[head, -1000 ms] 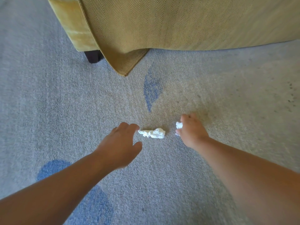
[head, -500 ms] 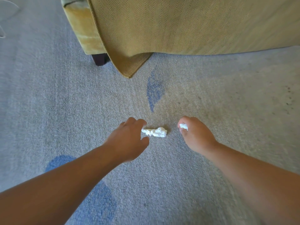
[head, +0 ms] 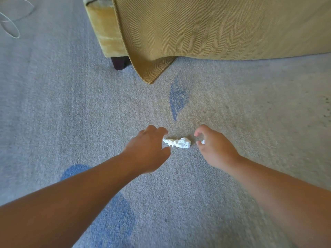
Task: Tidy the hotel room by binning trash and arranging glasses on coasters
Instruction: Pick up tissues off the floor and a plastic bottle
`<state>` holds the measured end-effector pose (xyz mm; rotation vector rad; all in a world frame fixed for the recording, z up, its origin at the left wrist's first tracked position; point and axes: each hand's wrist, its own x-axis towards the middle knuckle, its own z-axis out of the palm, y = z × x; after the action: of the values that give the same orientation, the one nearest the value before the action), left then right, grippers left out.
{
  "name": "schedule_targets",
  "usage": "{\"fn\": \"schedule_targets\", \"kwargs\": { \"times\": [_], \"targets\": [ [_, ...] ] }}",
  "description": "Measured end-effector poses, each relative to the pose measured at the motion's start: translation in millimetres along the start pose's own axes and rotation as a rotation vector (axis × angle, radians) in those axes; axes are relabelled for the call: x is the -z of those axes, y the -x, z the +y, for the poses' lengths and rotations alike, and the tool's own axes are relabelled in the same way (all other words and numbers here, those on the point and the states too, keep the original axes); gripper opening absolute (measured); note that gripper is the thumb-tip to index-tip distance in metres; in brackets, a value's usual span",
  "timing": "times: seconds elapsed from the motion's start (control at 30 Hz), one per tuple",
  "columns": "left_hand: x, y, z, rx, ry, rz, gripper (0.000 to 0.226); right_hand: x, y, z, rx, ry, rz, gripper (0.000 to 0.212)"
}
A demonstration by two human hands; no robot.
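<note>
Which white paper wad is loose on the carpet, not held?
The longer wad lying between the hands, beside the left hand; the small wad is pinched in the right hand.

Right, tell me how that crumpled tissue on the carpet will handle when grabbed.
The crumpled tissue looks thin and wadded, so probably very light and easily squashed by the left hand. Its lumpy, elongated shape on the carpet suggests it won't roll.

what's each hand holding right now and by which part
The right hand grips a small white scrap tucked inside its curled fingers. The left hand holds nothing: fingers and thumb flank the left end of the crumpled tissue.
</note>
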<state>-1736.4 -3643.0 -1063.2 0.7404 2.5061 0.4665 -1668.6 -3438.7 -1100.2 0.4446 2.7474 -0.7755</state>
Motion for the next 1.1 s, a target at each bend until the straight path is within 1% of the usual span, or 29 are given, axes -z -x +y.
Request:
{"fn": "schedule_targets", "kwargs": {
  "times": [0.17,0.23,0.47,0.57,0.63,0.7,0.77,0.83,0.9,1.0,1.1],
  "targets": [
    [-0.9,0.3,-7.4,0.012,0.012,-0.011,0.054,-11.1,-7.1,-9.3,0.082,0.019,-0.052,0.047],
    [-1.8,-0.4,-9.7,0.015,0.013,-0.012,0.055,-15.8,-10.2,-12.6,0.097,0.051,-0.089,0.056],
    [-7.0,-2.7,-20.2,0.039,0.013,-0.028,0.054,-37.2,-20.9,-30.3,0.054,0.180,-0.205,0.062],
    [-8.6,-2.6,-24.5,0.043,0.016,-0.032,0.054,-47.2,-25.1,-34.0,0.069,0.232,-0.249,0.068],
    [-9.7,-2.7,-27.1,0.042,0.017,-0.036,0.054,-54.4,-27.9,-35.2,0.098,0.294,-0.248,0.072],
    [-10.6,-3.0,-29.7,0.048,0.020,-0.043,0.054,-61.5,-29.9,-35.4,0.126,0.351,-0.218,0.071],
    [-11.3,-3.1,-31.6,0.060,0.019,-0.052,0.054,-65.5,-31.3,-35.1,0.150,0.352,-0.169,0.063],
    [-11.7,-3.2,-32.5,0.066,0.016,-0.060,0.054,-66.3,-32.9,-34.0,0.177,0.321,-0.131,0.050],
    [-12.0,-4.0,-33.4,0.067,0.015,-0.066,0.055,-66.0,-34.2,-33.6,0.198,0.323,-0.135,0.034],
    [-11.3,-4.4,-34.0,0.069,0.022,-0.068,0.055,-66.0,-34.9,-34.5,0.203,0.324,-0.154,0.034],
    [-10.1,-4.5,-33.3,0.073,0.029,-0.066,0.055,-60.9,-35.7,-36.1,0.159,0.285,-0.098,0.029]
  ]
}}
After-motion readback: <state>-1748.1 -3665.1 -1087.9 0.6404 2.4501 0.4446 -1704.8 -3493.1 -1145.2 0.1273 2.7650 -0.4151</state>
